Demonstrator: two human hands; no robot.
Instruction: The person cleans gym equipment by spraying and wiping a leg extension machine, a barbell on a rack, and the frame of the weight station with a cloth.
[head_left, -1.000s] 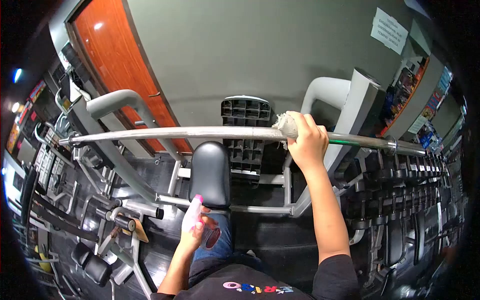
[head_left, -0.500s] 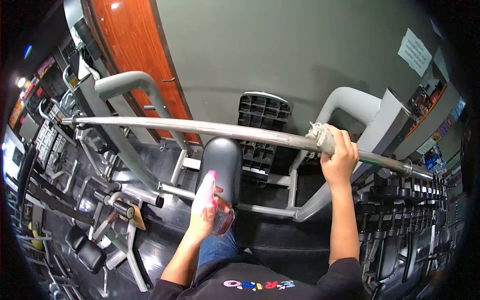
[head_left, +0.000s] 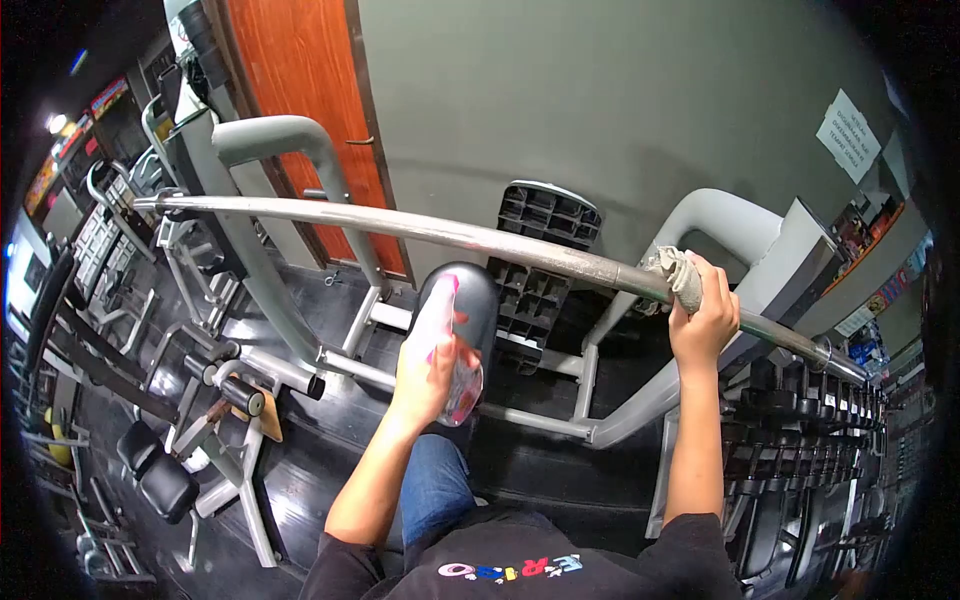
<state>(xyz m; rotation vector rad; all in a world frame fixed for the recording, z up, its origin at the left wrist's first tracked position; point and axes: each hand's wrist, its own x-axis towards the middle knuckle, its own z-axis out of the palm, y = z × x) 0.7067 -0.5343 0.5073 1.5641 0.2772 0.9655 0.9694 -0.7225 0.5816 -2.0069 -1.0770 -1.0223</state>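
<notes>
A long metal barbell point(head_left: 430, 226) lies across the bench press rack in front of me. Toward its right end, my right hand point(head_left: 708, 312) grips a crumpled light cloth point(head_left: 676, 276) wrapped against the bar. My left hand point(head_left: 428, 375) is closed around a spray bottle point(head_left: 464, 390) with a pink and white head and a clear lower part. The bottle is held over the black padded bench point(head_left: 478, 300), below the bar and apart from it.
Grey rack uprights point(head_left: 770, 270) stand on both sides. A black plastic step platform point(head_left: 545, 225) leans on the wall behind. Racked dumbbells point(head_left: 790, 430) line the right, and a weight machine with a black seat point(head_left: 160, 470) is at left. An orange-brown door point(head_left: 310, 110) stands behind.
My left hand has raised the spray bottle up and forward over the bench. My right hand with the cloth remains on the bar. The view has shifted slightly.
</notes>
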